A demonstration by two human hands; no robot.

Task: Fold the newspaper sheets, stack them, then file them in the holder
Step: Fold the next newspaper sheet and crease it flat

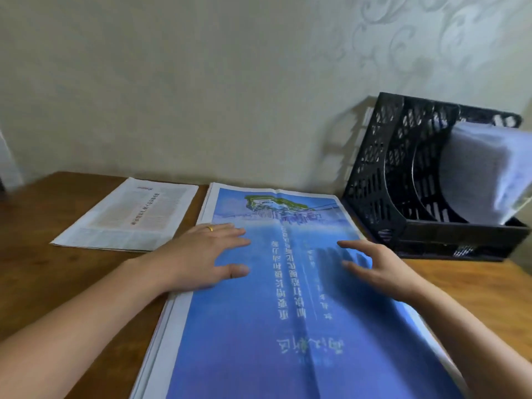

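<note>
A large newspaper (288, 326) with a blue printed page lies flat on the wooden table (57, 277) in front of me, several sheets stacked under it. My left hand (201, 254), with a gold ring, rests flat on its left part, fingers spread. My right hand (377, 269) hovers over or lightly touches its right part, fingers apart and slightly curled. A smaller folded newspaper (129, 217) lies at the back left. The black mesh holder (403, 180) stands at the back right, with pale papers (483, 174) leaning inside it.
A pale patterned wall (201, 96) runs right behind the table. The holder stands close to the blue newspaper's far right corner. Bare wood shows at the left front and at the right beside the holder.
</note>
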